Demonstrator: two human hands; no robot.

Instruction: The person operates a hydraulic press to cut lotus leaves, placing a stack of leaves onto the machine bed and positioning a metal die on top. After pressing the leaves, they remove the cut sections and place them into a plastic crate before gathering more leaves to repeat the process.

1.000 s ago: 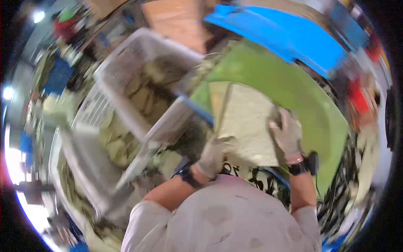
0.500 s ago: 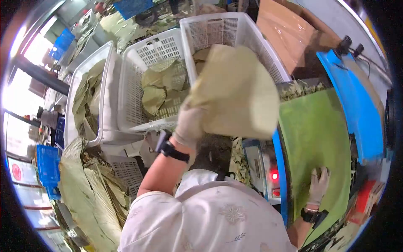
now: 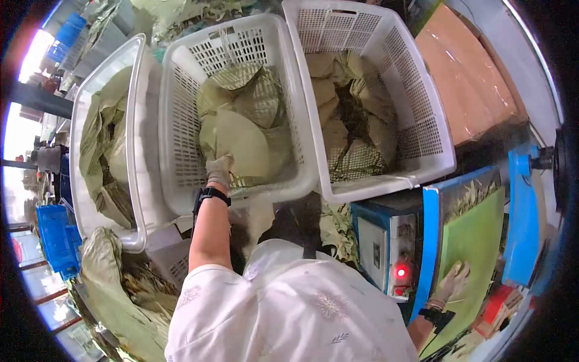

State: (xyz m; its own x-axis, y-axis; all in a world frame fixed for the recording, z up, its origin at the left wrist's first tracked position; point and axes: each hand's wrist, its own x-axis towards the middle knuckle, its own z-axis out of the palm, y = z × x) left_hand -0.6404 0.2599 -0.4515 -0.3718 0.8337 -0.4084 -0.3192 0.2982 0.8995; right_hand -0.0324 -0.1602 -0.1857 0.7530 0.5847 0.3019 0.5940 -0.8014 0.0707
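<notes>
My gloved left hand (image 3: 219, 169) is over the near end of the middle white basket (image 3: 301, 151), its fingers closed on the edge of a pale green leaf sheet (image 3: 241, 145). That sheet lies over other folded leaves (image 3: 241, 87) inside the basket. On the green board (image 3: 473, 241) at the right rests my gloved right hand (image 3: 451, 283), fingers spread and nothing held. A blue strip borders the board on its left side.
Another white basket (image 3: 443, 139) with darker leaves stands to the right, beside a cardboard box (image 3: 464, 72). At the left are a white bin (image 3: 140, 181) of leaves and a large leaf pile (image 3: 114, 283). A machine with a red light (image 3: 401, 273) sits near the board.
My left hand has moved left with the leaf sheet, from in front of the right basket into the middle one. The view has shifted. My right hand stays on the green board.
</notes>
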